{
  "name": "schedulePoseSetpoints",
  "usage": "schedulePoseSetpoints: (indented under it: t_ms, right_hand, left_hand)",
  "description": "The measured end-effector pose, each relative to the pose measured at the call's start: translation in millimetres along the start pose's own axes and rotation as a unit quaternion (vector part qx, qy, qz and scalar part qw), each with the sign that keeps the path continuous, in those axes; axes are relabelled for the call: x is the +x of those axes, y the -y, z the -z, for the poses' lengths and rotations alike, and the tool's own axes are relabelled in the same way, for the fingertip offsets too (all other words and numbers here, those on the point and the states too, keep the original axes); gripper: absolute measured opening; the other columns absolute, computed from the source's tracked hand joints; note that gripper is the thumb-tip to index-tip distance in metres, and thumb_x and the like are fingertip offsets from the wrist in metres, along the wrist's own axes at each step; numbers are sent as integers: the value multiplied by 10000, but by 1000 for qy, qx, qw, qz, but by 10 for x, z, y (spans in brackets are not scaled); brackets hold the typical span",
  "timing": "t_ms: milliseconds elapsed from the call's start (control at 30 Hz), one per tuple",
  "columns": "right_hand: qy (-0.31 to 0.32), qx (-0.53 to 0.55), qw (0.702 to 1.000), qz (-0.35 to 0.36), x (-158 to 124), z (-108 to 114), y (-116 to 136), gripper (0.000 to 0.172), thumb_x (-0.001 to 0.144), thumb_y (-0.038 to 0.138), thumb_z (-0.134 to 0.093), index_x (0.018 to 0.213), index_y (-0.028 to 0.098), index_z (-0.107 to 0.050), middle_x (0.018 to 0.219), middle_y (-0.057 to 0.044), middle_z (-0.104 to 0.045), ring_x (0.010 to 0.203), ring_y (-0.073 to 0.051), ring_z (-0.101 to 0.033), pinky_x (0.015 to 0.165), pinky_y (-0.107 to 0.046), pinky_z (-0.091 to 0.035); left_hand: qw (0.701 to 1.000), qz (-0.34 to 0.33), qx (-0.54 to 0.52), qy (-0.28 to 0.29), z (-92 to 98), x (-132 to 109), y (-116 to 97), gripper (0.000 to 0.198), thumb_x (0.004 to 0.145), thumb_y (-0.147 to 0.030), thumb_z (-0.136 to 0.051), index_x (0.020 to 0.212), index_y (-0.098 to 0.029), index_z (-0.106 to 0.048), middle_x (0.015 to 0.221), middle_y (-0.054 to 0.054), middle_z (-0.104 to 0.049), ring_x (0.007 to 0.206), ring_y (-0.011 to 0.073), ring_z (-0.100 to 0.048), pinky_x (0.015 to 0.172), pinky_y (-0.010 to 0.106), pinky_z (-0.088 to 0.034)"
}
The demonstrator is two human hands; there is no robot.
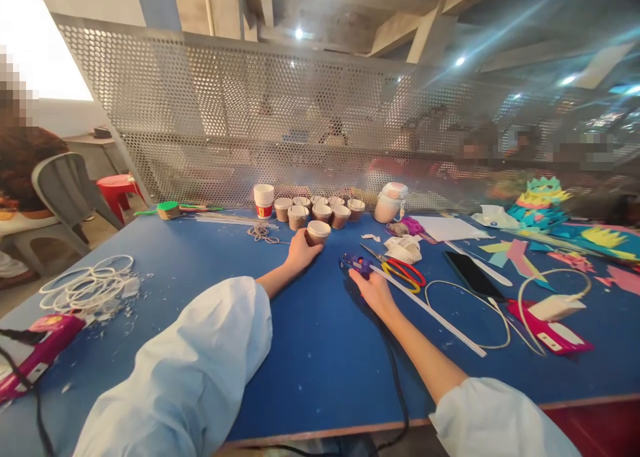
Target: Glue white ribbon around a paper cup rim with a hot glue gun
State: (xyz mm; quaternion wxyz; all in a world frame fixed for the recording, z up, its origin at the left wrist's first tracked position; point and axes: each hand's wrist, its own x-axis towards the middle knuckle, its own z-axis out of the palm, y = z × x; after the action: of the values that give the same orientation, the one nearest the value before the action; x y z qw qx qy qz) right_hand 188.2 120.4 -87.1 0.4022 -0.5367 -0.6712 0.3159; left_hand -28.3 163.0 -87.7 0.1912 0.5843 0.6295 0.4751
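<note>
My left hand is closed around a small paper cup with a pale rim and a brown covering. Just behind it stand several similar brown-covered cups in a cluster. In my right hand is a blue glue gun, its nozzle pointing left. A long translucent glue stick sticks out of its back toward the lower right. Scissors with red and yellow handles lie open-bladed right beside the glue gun. A loose bundle of twine rests to the left of the cups.
A stack of white paper cups and a lidded jar flank the cluster. A phone, cables and a pink power strip lie right. White cord is coiled left. A perforated metal screen borders the blue table.
</note>
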Motion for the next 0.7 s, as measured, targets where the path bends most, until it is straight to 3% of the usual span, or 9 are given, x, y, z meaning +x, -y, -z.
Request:
schedulePoseSetpoints:
  t_ms: [133, 267, 500, 700]
  right_hand:
    - [-17, -39, 999, 15, 0, 5, 28, 250, 755, 444, -592, 798, 212, -675, 639, -42, -667, 778, -288, -667, 646, -338, -499]
    - [-21, -71, 997, 30, 8, 3, 25, 294, 768, 455, -551, 822, 198, -683, 745, -69, -700, 850, -308, -664, 731, -372, -500]
    - [-12, -96, 995, 23, 44, -19, -68, 275, 762, 464, -555, 779, 221, -683, 652, -50, -669, 720, -288, -655, 660, -366, -499]
    - [-9, -110, 994, 24, 103, -28, -132, 382, 727, 498, -534, 876, 184, -691, 851, -127, -720, 919, -350, -653, 801, -428, -494]
  left_hand:
    - [1000, 2, 3, 1, -166, 65, -14, 553, 694, -246, -737, 1191, -165, -508, 1197, 161, -638, 1122, 295, -598, 952, 428, -461]
    - [1000, 0, 18, 21, -80, 17, 54, 671, 652, -230, -761, 1252, -123, -479, 1269, 205, -593, 1190, 324, -563, 992, 443, -443]
    - [992, -56, 93, 68, 482, -359, 162, 550, 731, -131, -610, 1270, -176, -512, 1287, 153, -586, 1208, 283, -555, 1006, 445, -460]
    - [972, -106, 175, 115, 1109, -621, 84, 275, 751, -134, -589, 1002, -216, -666, 1146, 75, -659, 1146, 231, -579, 1056, 382, -433]
